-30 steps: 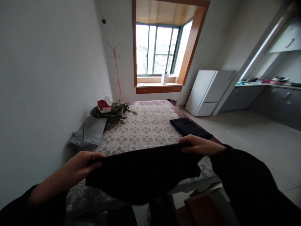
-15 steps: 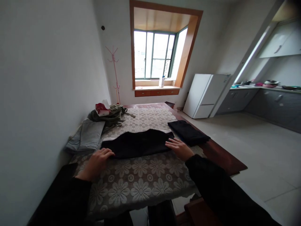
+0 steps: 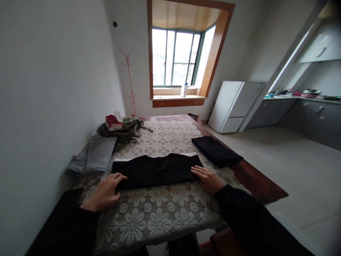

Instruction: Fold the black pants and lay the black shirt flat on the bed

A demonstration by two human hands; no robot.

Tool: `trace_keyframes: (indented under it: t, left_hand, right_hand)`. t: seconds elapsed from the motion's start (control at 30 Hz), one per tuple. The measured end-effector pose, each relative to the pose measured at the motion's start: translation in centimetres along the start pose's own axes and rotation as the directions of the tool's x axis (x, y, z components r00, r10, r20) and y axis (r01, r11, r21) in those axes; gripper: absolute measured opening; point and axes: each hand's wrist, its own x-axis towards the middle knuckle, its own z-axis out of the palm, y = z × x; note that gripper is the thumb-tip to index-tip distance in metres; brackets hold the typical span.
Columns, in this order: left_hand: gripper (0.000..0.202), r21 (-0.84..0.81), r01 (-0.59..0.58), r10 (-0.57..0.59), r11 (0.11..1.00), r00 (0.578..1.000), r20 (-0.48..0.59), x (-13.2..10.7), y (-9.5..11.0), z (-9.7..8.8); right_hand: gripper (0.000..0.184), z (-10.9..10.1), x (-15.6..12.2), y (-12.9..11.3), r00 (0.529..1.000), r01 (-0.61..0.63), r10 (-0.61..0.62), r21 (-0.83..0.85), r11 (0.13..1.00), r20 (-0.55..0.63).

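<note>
Black cloth (image 3: 156, 170), folded into a wide band, lies flat on the flowered lace tablecloth (image 3: 160, 209) in front of you. Your left hand (image 3: 105, 192) rests open at its left end, fingers spread, the fingertips on the cloth's near corner and the palm on the lace. Your right hand (image 3: 209, 177) lies flat and open at the right end, fingers just touching the cloth's edge; neither hand is gripping anything. A thin pale strip shows along the cloth's far edge, though the light is too dim to tell whether that is a lining or a hem. Just beyond your right hand, near the table's right edge, sits a second folded black garment (image 3: 215, 151), apart from the first. At the far left, against the wall, lie folded grey trousers (image 3: 97, 154), and behind them an olive green heap (image 3: 124, 128) with a red and white packet (image 3: 113, 122) on top.
</note>
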Motion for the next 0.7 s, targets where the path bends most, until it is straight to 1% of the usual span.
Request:
trace_keyframes:
  t: [0.07, 0.1, 0.2, 0.23, 0.3, 0.33, 0.4, 0.5, 0.57, 0.63, 0.7]
  left_hand:
    - [0.057, -0.014, -0.014, 0.014, 1.0, 0.998, -0.054, -0.2, -0.1, 0.7]
    - [0.054, -0.026, -0.02, 0.017, 0.999, 0.996, -0.085, -0.3, -0.3, 1.1]
    - [0.031, -0.074, -0.04, 0.029, 0.996, 0.989, -0.144, -0.4, -1.1, 2.0]
    - [0.026, -0.094, -0.034, 0.02, 0.995, 0.989, -0.144, -0.2, -1.5, 2.0]
    - [0.026, -0.138, 0.012, -0.03, 0.99, 0.991, -0.127, 1.0, -2.1, 1.3]
    - [0.028, -0.154, 0.042, -0.061, 0.987, 0.991, -0.117, 2.0, -2.5, 0.5]
    - [0.03, -0.153, 0.074, -0.09, 0.985, 0.991, -0.099, 5.0, -3.2, -1.6]
    - [0.024, -0.037, 0.047, -0.051, 0.998, 0.991, -0.121, 11.2, -4.3, -5.6]
    - [0.018, -0.013, 0.039, -0.04, 0.999, 0.989, -0.145, 15.5, -5.0, -8.2]
    - [0.018, 0.021, 0.041, -0.036, 0.999, 0.977, -0.21, 19.0, -5.4, -10.5]
    - [0.023, 0.06, 0.053, -0.032, 0.997, 0.95, -0.31, 21.1, -5.6, -11.9]
  right_hand:
    - [0.061, -0.1, 0.0, -0.1, 1.0, -0.026, 0.026, 0.022, 0.999, -0.017]
    - [0.057, -0.2, 0.0, -0.1, 0.999, -0.041, 0.041, 0.04, 0.998, -0.016]
    - [0.042, -1.2, 0.8, 0.2, 0.996, -0.092, 0.091, 0.107, 0.99, 0.017]
    - [0.037, -1.7, 1.3, 0.5, 0.994, -0.105, 0.101, 0.133, 0.986, 0.036]
    - [0.029, -3.1, 3.1, 1.3, 0.993, -0.112, 0.102, 0.18, 0.977, 0.064]
    - [0.026, -3.9, 4.4, 1.8, 0.992, -0.111, 0.099, 0.196, 0.974, 0.073]
    - [0.022, -5.7, 7.6, 3.1, 0.992, -0.118, 0.106, 0.2, 0.973, 0.074]
    - [0.018, -8.3, 13.6, 5.4, 0.98, -0.187, 0.172, 0.167, 0.968, 0.103]
    - [0.014, -9.8, 17.4, 6.9, 0.976, -0.21, 0.199, 0.153, 0.966, 0.088]
    - [0.015, -10.7, 20.5, 8.1, 0.975, -0.223, 0.221, 0.139, 0.965, 0.034]
    - [0.021, -11.1, 22.6, 8.9, 0.968, -0.237, 0.244, 0.126, 0.963, -0.05]
